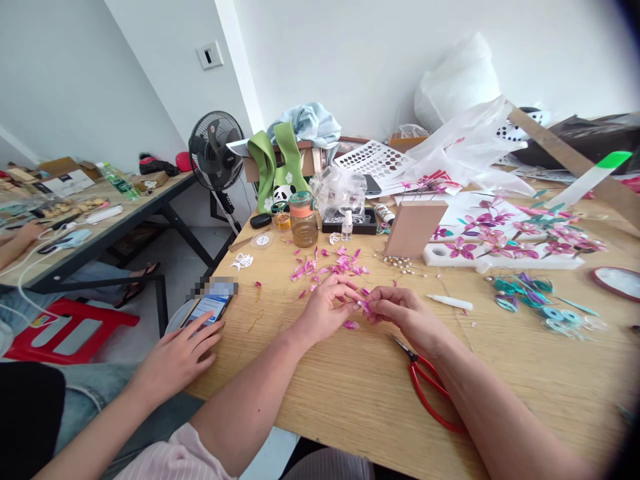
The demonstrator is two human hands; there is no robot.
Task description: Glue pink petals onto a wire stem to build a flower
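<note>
Both my hands meet over the wooden table, pinching a small pink-purple petal point(366, 307) between them. My left hand point(331, 308) has its thumb and fingers closed at the petal's left side, near a small white bead-like spot. My right hand point(403, 313) pinches it from the right. Just beyond my hands lies a scatter of loose pink petals point(343, 261). One more petal point(351, 325) rests below my fingers. Red-handled scissors point(425, 387) lie by my right forearm, partly hidden under it. A white pen-like tube point(449, 301) is to the right of my right hand.
A co-worker's hand point(187, 357) touches a phone point(215, 303) at the table's left edge. Behind the petals stand a jar of brown liquid point(305, 223) and a spray bottle point(347, 227). Finished pink flowers sit on a white foam block point(510, 261), near a brown board point(416, 229) and thread spools point(563, 317).
</note>
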